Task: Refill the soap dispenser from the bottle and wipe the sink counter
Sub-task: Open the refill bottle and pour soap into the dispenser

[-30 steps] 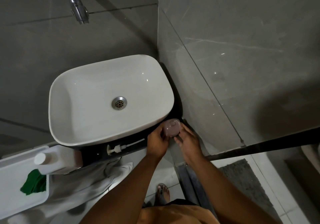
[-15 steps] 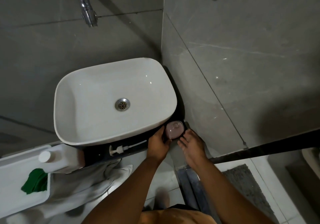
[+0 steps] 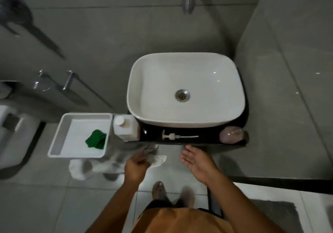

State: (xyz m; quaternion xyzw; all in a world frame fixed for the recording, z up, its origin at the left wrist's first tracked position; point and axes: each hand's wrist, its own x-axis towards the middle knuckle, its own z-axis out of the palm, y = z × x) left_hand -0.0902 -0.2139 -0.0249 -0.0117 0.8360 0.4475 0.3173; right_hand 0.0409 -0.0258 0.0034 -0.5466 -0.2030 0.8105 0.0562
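A pinkish soap dispenser body (image 3: 231, 134) stands on the black sink counter (image 3: 207, 140) at its right end, with no pump on it. The white pump (image 3: 173, 136) lies flat on the counter in front of the white basin (image 3: 185, 88). A white refill bottle (image 3: 125, 127) with its cap on stands at the counter's left end. My left hand (image 3: 136, 165) is closed on a white cloth (image 3: 111, 160) that hangs below the counter's left edge. My right hand (image 3: 197, 160) is open, palm up, below the counter and holding nothing.
A white tray (image 3: 55, 142) left of the bottle holds a green scouring pad (image 3: 96, 140). A chrome tap (image 3: 187, 0) juts from the wall above the basin. A grey tiled wall closes in on the right. A dark mat (image 3: 273, 214) lies on the floor.
Both hands have left the dispenser and dropped below the counter. My left hand moved left and took hold of the white cloth. The view has swung left.
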